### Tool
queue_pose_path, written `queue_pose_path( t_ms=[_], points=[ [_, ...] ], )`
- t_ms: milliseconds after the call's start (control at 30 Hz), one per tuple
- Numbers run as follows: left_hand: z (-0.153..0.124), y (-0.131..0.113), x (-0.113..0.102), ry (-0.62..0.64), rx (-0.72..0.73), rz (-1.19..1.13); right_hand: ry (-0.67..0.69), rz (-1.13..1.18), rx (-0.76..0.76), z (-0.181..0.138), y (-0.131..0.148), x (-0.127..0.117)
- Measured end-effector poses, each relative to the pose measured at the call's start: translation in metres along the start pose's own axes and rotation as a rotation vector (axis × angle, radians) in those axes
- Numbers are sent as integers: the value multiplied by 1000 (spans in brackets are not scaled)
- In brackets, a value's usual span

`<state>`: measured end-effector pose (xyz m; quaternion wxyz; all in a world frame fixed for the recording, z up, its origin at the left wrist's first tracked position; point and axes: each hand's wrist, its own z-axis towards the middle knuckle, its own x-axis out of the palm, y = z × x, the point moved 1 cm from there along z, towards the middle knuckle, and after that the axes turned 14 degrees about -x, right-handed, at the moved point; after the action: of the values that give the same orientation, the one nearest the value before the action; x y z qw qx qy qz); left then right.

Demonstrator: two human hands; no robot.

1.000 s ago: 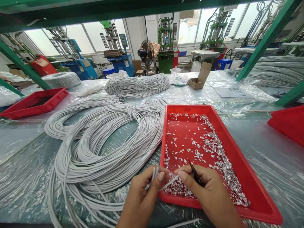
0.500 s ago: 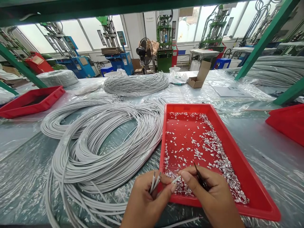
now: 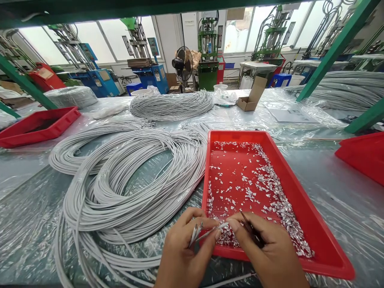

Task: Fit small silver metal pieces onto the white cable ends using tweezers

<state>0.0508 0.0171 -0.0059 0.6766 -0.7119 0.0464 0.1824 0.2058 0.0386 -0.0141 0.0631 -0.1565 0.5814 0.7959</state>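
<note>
1. The left hand (image 3: 183, 256) is closed in a pinch on a few thin grey insulated wire ends (image 3: 195, 234), thumb over forefinger, so that the cut tips stand up just clear of the fingers and can be reached one at a time
2. The right hand (image 3: 270, 252) pinches one single wire end (image 3: 214, 229) between thumb and forefinger at its tip; the two hands nearly meet over the near left corner of the tray, which looks like a way of keeping the work over it
3. A slim dark pair of tweezers (image 3: 250, 230) lies tucked along the right palm under the curled fingers, point outward, seemingly parked there so the fingertips stay free
4. The shallow red rectangular plastic tray (image 3: 318, 236) sits straight ahead on the bench, its floor scattered with small silvery metal terminals (image 3: 270, 188), thickest along the right side and near edge, within easy reach of the right hand
5. The held ends lead back to the large loose coil of grey cable (image 3: 129, 188), laid flat just left of the tray and touching its left wall
6. The bench (image 3: 339, 176) is covered in clear plastic sheeting; further coils, another red tray (image 3: 36, 126) at far left and an open brown cardboard box (image 3: 252, 98) lie well apart behind
</note>
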Motion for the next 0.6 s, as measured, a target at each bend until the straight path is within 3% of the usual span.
queue_pose_path(
  t_ms=[67, 167, 233, 433, 533, 600],
  points=[
    [-4, 0, -2, 10, -36, 10, -2, -91, -11, 4, -2, 0],
    [-7, 1, -4, 280, -279, -41, -8, -181, -46, 13, -1, 0],
    [-6, 3, -6, 394, -439, -148, -18, -214, -62, 15, 4, 2],
    [4, 9, -4, 282, -563, -456, -42, -147, -31, 2, 10, 12],
    [4, 10, -2, 248, -571, -454, -86, -152, -59, -10, 6, 17],
    [4, 9, -3, 306, -576, -421, -125, -165, -73, -16, 6, 20]
  ],
)
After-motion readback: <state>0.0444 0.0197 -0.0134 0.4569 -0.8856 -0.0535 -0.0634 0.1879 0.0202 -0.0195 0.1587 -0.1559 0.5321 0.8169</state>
